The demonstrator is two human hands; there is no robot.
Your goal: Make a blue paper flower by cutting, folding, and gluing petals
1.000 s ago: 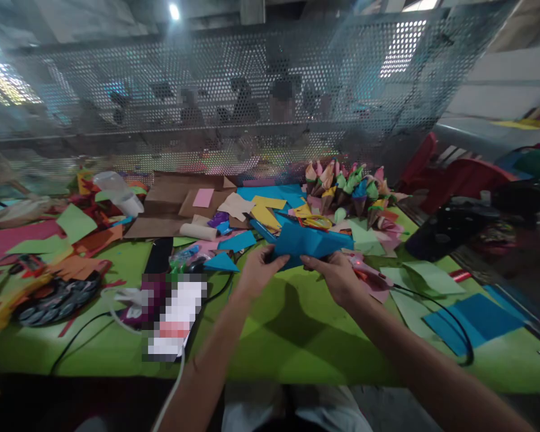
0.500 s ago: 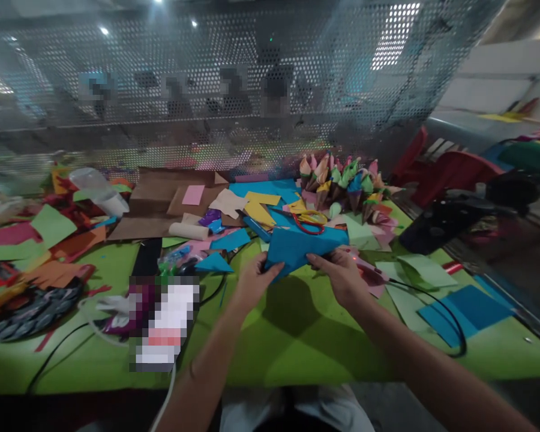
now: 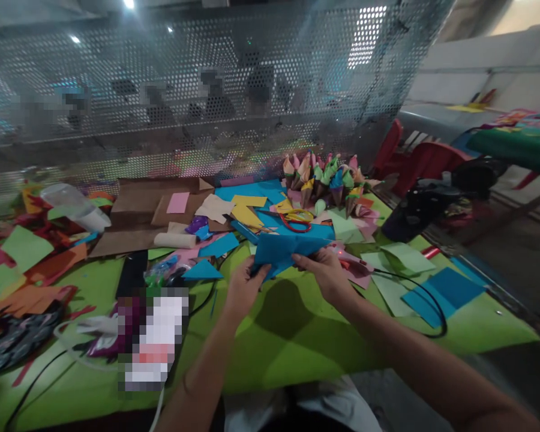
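We have the blue sheet [image 3: 281,251] pinched between the left hand's [image 3: 244,288] and right hand's [image 3: 330,277] fingers, its long axis running crosswise between them above the green tabletop [image 3: 270,360].

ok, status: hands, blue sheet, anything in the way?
Left hand, right hand pinching blue sheet, one end each. Sheet bent, above table. Scissors just beyond, pink tool by right hand.

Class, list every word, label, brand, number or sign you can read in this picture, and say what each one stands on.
No text can be read.
Phone screen: pixelated, unreadable.
Purple packet: partly pixelated; too blurred to read.
Pink glue gun: too small to tell.
Blue paper in the hands: no writing visible.
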